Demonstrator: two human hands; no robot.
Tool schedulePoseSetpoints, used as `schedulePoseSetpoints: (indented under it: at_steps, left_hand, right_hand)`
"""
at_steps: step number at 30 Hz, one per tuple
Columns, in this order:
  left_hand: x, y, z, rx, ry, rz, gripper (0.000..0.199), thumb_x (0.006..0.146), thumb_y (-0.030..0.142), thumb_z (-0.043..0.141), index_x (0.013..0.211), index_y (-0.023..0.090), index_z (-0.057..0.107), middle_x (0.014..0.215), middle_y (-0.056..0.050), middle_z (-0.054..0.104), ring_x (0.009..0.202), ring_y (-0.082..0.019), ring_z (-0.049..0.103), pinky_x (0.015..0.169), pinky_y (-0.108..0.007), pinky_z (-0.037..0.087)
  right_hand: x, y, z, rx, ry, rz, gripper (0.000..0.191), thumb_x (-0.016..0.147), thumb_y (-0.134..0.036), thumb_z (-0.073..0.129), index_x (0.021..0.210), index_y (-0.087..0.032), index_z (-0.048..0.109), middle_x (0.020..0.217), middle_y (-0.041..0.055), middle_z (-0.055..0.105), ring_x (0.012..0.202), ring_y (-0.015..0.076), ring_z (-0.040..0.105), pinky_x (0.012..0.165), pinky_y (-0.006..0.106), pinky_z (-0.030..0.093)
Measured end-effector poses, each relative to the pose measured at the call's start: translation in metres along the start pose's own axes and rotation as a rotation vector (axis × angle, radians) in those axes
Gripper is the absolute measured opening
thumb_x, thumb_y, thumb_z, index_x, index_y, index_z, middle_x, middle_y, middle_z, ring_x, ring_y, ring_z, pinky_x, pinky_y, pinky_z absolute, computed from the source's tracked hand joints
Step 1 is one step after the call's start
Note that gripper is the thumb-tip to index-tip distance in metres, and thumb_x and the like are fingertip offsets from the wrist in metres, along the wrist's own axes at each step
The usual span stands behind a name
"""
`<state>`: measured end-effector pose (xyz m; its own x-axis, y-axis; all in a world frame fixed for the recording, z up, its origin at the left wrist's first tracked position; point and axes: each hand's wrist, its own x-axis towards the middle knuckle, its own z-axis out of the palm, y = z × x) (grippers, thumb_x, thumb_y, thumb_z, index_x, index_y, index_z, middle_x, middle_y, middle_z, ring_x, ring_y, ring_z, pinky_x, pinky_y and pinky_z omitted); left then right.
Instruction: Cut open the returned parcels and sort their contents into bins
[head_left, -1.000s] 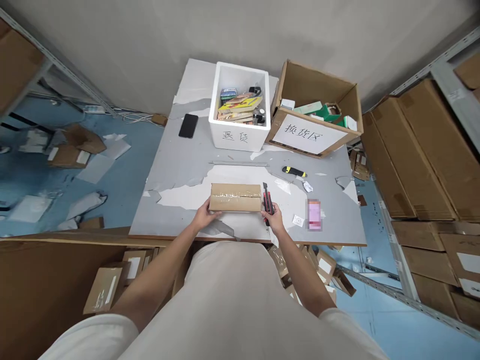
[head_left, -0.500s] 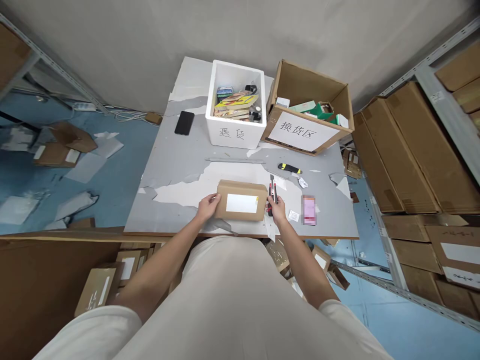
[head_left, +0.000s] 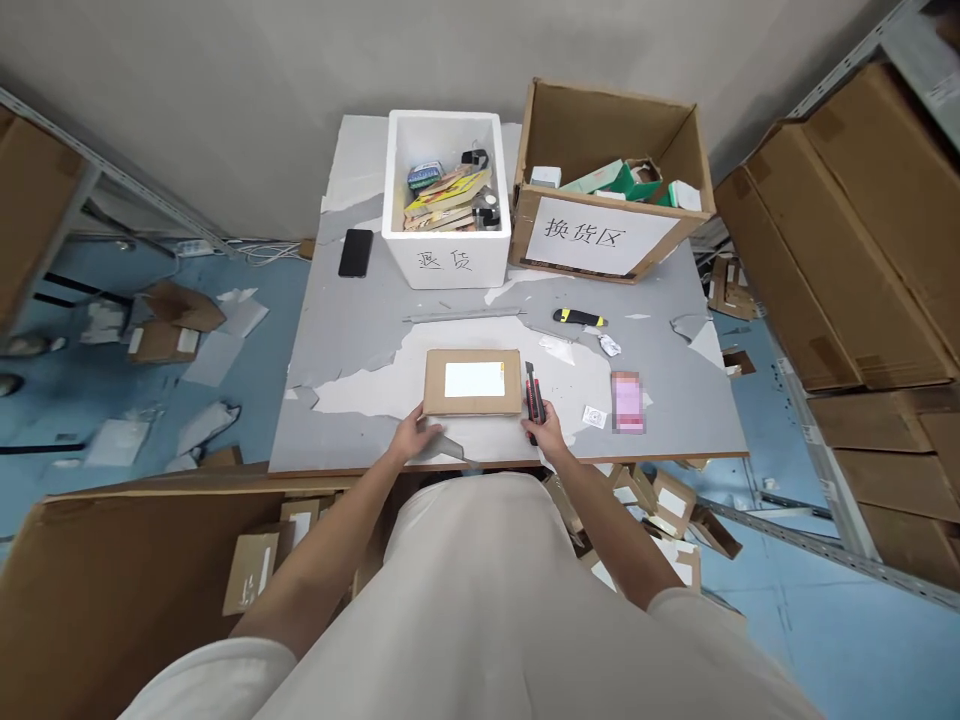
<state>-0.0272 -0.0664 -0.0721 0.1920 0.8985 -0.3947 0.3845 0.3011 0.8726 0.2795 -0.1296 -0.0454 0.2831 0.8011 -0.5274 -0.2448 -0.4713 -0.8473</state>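
A small brown cardboard box [head_left: 435, 382] with a white label lies on the table in front of me. My left hand [head_left: 414, 436] is at its near left corner, thumb and fingers apart, not wrapped around it; whether a fingertip touches the corner I cannot tell. In my right hand [head_left: 547, 432] is a black and red utility knife [head_left: 534, 392], pointing away from me, just right of the box. A second utility knife [head_left: 579, 317], black and yellow, lies farther back. Small paper scraps [head_left: 595, 416] and a pink phone-like object [head_left: 628, 403], blurred out, are to the right.
At the table's back stand a white foam box [head_left: 446, 262] of mixed goods and an open carton [head_left: 517, 235] with small packages. A black phone [head_left: 355, 253] lies at left. Torn grey covering marks the table [head_left: 337, 330]. Stacked cartons [head_left: 825, 250] fill the right side.
The cardboard box sits slightly farther from me, and my left hand has slipped from its left side to the near corner. My right hand, still with the knife, is lower beside it.
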Motion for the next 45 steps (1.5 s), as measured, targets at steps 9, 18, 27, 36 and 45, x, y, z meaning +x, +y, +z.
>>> schedulePoseSetpoints:
  at_steps: [9,18,27,36,45]
  left_hand:
    - [0.003,0.003,0.018,-0.034,0.076,-0.064,0.057,0.076,0.05,0.06,0.121,0.015,0.056,0.124,-0.014,0.062,0.12,-0.028,0.056,0.104,-0.045,0.041]
    - [-0.032,0.033,0.006,0.025,0.125,0.113,0.074,0.07,0.049,0.07,0.134,0.019,0.048,0.13,-0.014,0.055,0.116,-0.029,0.055,0.088,-0.041,0.052]
    - [-0.029,0.042,0.003,-0.027,0.2,0.072,0.064,0.076,0.049,0.063,0.13,0.018,0.053,0.122,-0.013,0.059,0.099,-0.024,0.06,0.075,-0.035,0.055]
    - [-0.012,0.061,0.005,0.235,0.366,0.331,0.05,0.083,0.046,0.058,0.123,0.017,0.057,0.129,-0.016,0.054,0.123,-0.032,0.048,0.105,-0.05,0.038]
    - [-0.01,0.052,0.025,0.323,-0.007,0.739,0.031,0.095,0.03,0.038,0.105,0.022,0.066,0.116,-0.01,0.066,0.122,-0.022,0.053,0.107,-0.05,0.039]
  right_hand:
    - [0.009,0.003,0.017,0.0,0.051,0.02,0.055,0.054,-0.034,0.079,0.097,-0.022,0.047,0.066,-0.0083,0.056,0.047,0.0075,0.05,0.041,0.021,0.044]
    - [-0.015,-0.042,0.016,-0.084,0.12,-0.104,0.049,0.06,-0.044,0.076,0.094,-0.022,0.048,0.063,-0.0068,0.056,0.046,0.0083,0.05,0.039,0.021,0.042]
    - [-0.026,-0.045,0.016,0.044,0.037,-0.055,0.051,0.06,-0.051,0.075,0.094,-0.023,0.048,0.092,0.0016,0.067,0.052,0.0071,0.053,0.043,0.021,0.042]
    - [-0.017,-0.043,0.017,-0.031,0.052,-0.109,0.049,0.068,-0.053,0.067,0.102,-0.024,0.047,0.101,0.0036,0.067,0.054,0.0084,0.054,0.045,0.022,0.044]
    - [-0.023,-0.115,0.041,-0.846,-0.308,-0.574,0.051,0.086,-0.036,0.056,0.135,-0.027,0.046,0.122,0.0074,0.062,0.097,0.0246,0.062,0.079,0.037,0.05]
